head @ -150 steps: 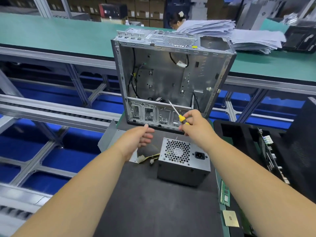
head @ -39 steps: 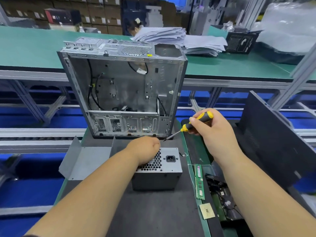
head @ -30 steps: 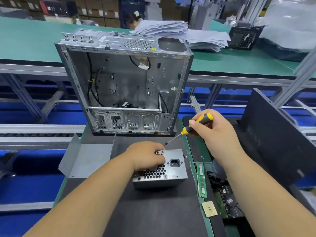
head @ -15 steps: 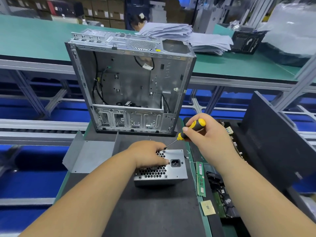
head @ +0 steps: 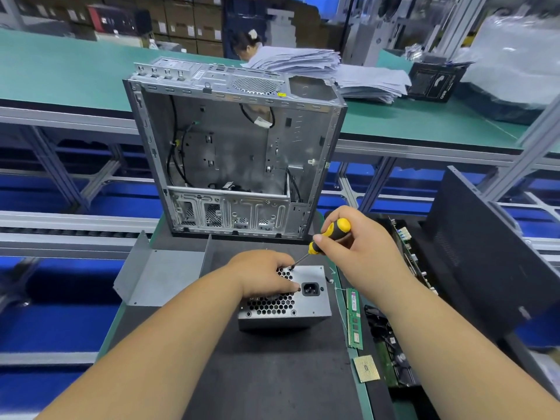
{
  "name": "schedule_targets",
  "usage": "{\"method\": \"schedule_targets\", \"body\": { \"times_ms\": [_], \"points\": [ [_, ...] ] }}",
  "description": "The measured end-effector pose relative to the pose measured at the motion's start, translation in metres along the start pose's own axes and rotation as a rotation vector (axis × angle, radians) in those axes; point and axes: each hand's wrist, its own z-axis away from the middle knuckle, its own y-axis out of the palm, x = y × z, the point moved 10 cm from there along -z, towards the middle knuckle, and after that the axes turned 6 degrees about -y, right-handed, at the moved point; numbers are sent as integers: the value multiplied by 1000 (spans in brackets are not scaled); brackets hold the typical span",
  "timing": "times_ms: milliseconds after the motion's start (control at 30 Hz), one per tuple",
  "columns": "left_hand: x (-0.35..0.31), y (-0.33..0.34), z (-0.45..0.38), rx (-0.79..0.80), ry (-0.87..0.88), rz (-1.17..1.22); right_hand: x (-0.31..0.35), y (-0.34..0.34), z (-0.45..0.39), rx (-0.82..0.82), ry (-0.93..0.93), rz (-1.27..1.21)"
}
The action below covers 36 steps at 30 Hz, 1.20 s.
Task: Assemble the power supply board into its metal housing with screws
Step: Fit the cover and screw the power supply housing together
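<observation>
Both hands at power supply point(head: 312, 301); screwdriver point(head: 328, 236) tip apparently seated.

Both hands point(head: 266, 275) point(head: 360, 247) forward, fingers curled

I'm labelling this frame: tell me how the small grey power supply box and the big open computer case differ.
The power supply box is small, closed, and lies on the black mat under the left hand. The computer case is far larger, stands upright behind it, untouched, with its side open showing cables. The right hand holds a screwdriver with its tip at the box, not the case. Both are grey metal with perforated vents.
</observation>
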Motion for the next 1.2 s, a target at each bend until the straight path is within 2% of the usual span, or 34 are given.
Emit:
{"method": "schedule_targets", "body": {
  "times_ms": [533,633,800,933,1100,1200],
  "points": [
    [1,-1,1,-29,6,-4,13,12,-2,98,-47,30],
    [2,-1,0,-32,5,-12,22,14,-7,144,-80,113],
    [5,0,-1,-55,-8,-24,40,23,-18,377,-106,255],
    [7,0,-2,-79,-28,-33,56,26,-28,503,-173,518],
    [3,-2,0,-158,19,-115,67,35,-43,561,-174,797],
    [2,-1,1,-204,46,-147,68,34,-48,435,-176,943]
  ]
}}
